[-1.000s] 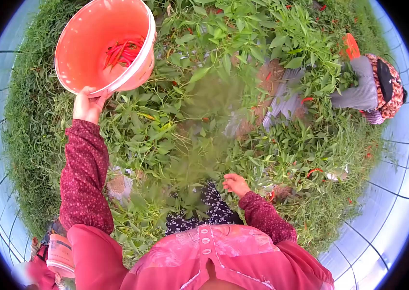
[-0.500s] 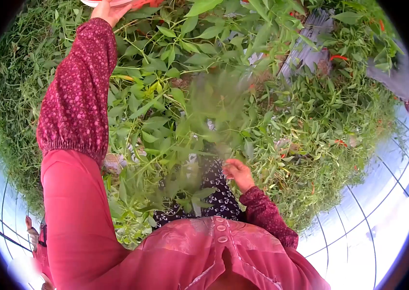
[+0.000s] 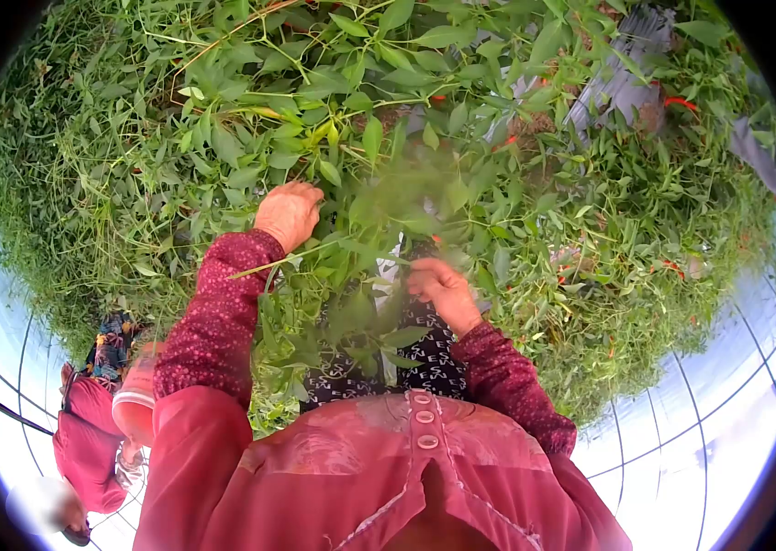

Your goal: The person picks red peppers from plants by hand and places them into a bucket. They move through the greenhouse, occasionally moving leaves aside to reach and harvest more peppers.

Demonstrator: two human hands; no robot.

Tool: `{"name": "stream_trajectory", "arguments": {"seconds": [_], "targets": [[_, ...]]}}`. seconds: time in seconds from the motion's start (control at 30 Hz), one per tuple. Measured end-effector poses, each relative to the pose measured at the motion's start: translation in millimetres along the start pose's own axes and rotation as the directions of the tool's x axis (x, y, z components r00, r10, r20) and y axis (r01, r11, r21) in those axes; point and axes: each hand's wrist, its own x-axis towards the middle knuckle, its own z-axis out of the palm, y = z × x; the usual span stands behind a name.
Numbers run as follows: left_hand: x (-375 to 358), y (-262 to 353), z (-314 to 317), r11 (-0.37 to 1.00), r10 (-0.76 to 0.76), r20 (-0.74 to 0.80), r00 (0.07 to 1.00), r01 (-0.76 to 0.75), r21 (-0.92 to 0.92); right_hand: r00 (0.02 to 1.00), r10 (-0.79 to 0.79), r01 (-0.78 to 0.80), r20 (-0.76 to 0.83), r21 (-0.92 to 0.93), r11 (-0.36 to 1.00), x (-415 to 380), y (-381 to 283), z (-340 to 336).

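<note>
My left hand (image 3: 289, 216) reaches into the leafy pepper plant (image 3: 250, 138), its fingers curled and their tips lost among the leaves. What it grips, if anything, is hidden. A thin green stem (image 3: 282, 261) crosses by its wrist. My right hand (image 3: 446, 292) is lower and to the right, in front of my patterned trousers (image 3: 429, 360), with its fingers drawn together beside the foliage. No object can be made out in it. Blurred leaves hang close to the camera between the two hands.
Red peppers (image 3: 680, 103) show among plants at the right, near grey plastic sheeting (image 3: 622, 69). At lower left, another person in a red top (image 3: 89, 436) is beside a pinkish bucket (image 3: 135, 395). Dense plants spread on both sides.
My left hand has come down from a pale-rimmed container with red contents at the top edge into the plant. My right hand has risen slightly. The other person and bucket show more fully.
</note>
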Motion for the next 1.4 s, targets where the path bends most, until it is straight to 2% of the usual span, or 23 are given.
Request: {"name": "stream_trajectory", "arguments": {"seconds": [0.13, 0.17, 0.2, 0.23, 0.3, 0.37, 0.43, 0.47, 0.5, 0.63, 0.7, 0.73, 0.8, 0.83, 0.9, 0.97, 1.0, 1.07, 1.17, 1.23, 1.3, 1.33, 1.4], "targets": [[-28.8, -16.5, 56.2, 0.966, 0.187, 0.002, 0.982, -0.185, 0.182, 0.997, 0.003, -0.003, 0.076, -0.001, 1.000, -2.6, -0.6, 11.2], [-22.6, -4.4, 38.4, 0.962, -0.111, -0.039, 0.993, 0.098, -0.255, 0.997, 0.007, -0.007, 0.078, 0.001, 1.000, -1.1, 4.0, 11.4], [-20.3, 0.8, 28.4, 0.695, -0.395, 0.054, 0.917, 0.336, -0.635, 0.998, 0.020, -0.020, 0.060, -0.006, 1.000, -0.2, 9.4, 11.7], [-14.5, -17.5, 36.6, 0.600, -0.497, -0.073, 0.864, 0.282, -0.749, 0.999, 0.031, -0.030, 0.043, -0.016, 0.999, 1.0, 13.4, 11.6], [-0.9, -47.8, 28.1, 0.594, -0.718, -0.099, 0.689, 0.533, -0.602, 0.999, 0.036, -0.035, 0.041, -0.021, 0.999, 0.1, 16.5, 6.5], [7.4, -76.2, 33.7, 0.754, -0.621, -0.055, 0.782, 0.576, -0.314, 0.998, 0.045, -0.044, 0.047, -0.025, 0.999, -3.5, 18.1, -1.8], [17.2, -94.2, 43.9, 0.629, -0.587, 0.158, 0.794, 0.570, -0.529, 0.995, 0.100, -0.099, 0.023, -0.031, 0.995, -1.2, 17.0, -3.1], [23.3, -97.9, 40.7, 0.900, -0.384, 0.192, 0.903, 0.413, -0.142, 0.993, 0.113, -0.112, -0.032, 0.012, 0.994, -4.0, 13.0, -0.4], [29.4, -99.4, 39.2, 0.962, -0.187, 0.318, 0.930, 0.108, 0.249, 0.994, 0.105, -0.104, -0.029, 0.008, 0.995, -3.6, 13.1, -0.6], [50.0, -82.6, 34.4, 0.919, -0.382, 0.428, 0.819, 0.388, 0.077, 0.993, 0.106, -0.108, -0.052, -0.031, 0.994, -5.0, 14.3, -6.9], [57.3, -88.6, 41.8, 0.592, -0.506, 0.539, 0.673, 0.726, -0.351, 0.991, 0.123, -0.123, -0.058, 0.000, 0.992, -3.1, 17.4, -7.8], [55.3, -100.5, 55.0, 0.588, -0.516, 0.534, 0.670, 0.730, -0.348, 0.989, 0.135, -0.135, -0.059, 0.004, 0.991, -3.7, 19.5, -8.2], [50.2, -134.9, 99.1, 0.946, -0.234, 0.360, 0.903, 0.297, -0.130, 0.989, 0.137, -0.137, -0.055, -0.005, 0.991, -2.9, 24.0, -11.4], [49.7, -134.4, 96.6, 0.999, -0.037, 0.316, 0.948, 0.032, 0.021, 0.987, 0.145, -0.146, -0.068, -0.009, 0.989, -4.2, 24.3, -12.0], [55.6, -133.2, 92.6, 0.985, -0.170, 0.358, 0.918, 0.167, 0.039, 0.986, 0.149, -0.151, -0.078, -0.022, 0.988, -4.0, 25.7, -11.6], [55.6, -138.4, 85.9, 0.959, -0.012, 0.514, 0.858, -0.136, 0.250, 0.988, 0.132, -0.135, -0.075, -0.033, 0.990, -3.0, 27.4, -11.0], [57.6, -138.2, 85.0, 0.958, -0.014, 0.510, 0.860, -0.135, 0.254, 0.989, 0.127, -0.130, -0.074, -0.034, 0.991, -2.8, 28.6, -11.1], [62.0, -112.3, 55.8, 0.883, -0.270, 0.588, 0.763, 0.440, -0.164, 0.990, 0.130, -0.129, -0.061, 0.020, 0.991, -2.5, 28.1, -10.9], [54.8, -94.1, 48.3, 0.838, -0.197, 0.443, 0.875, 0.384, -0.387, 0.990, 0.114, -0.114, -0.084, 0.007, 0.993, -2.8, 29.3, -8.8], [52.1, -97.3, 52.6, 0.863, -0.336, 0.452, 0.827, 0.462, -0.205, 0.989, 0.121, -0.120, -0.087, 0.015, 0.993, -4.6, 31.4, -12.0], [46.7, -108.0, 50.5, 0.992, -0.093, 0.428, 0.899, 0.044, 0.122, 0.992, 0.111, -0.110, -0.067, 0.016, 0.994, -3.6, 32.3, -14.1], [44.2, -95.8, 33.9, 0.971, -0.101, 0.439, 0.893, -0.008, 0.239, 0.993, 0.106, -0.106, -0.060, 0.000, 0.994, -3.2, 33.6, -15.6], [37.6, -110.0, 35.7, 0.994, -0.081, 0.367, 0.927, 0.046, 0.104, 0.993, 0.102, -0.103, -0.059, -0.007, 0.995, -4.3, 35.4, -18.2]]}}
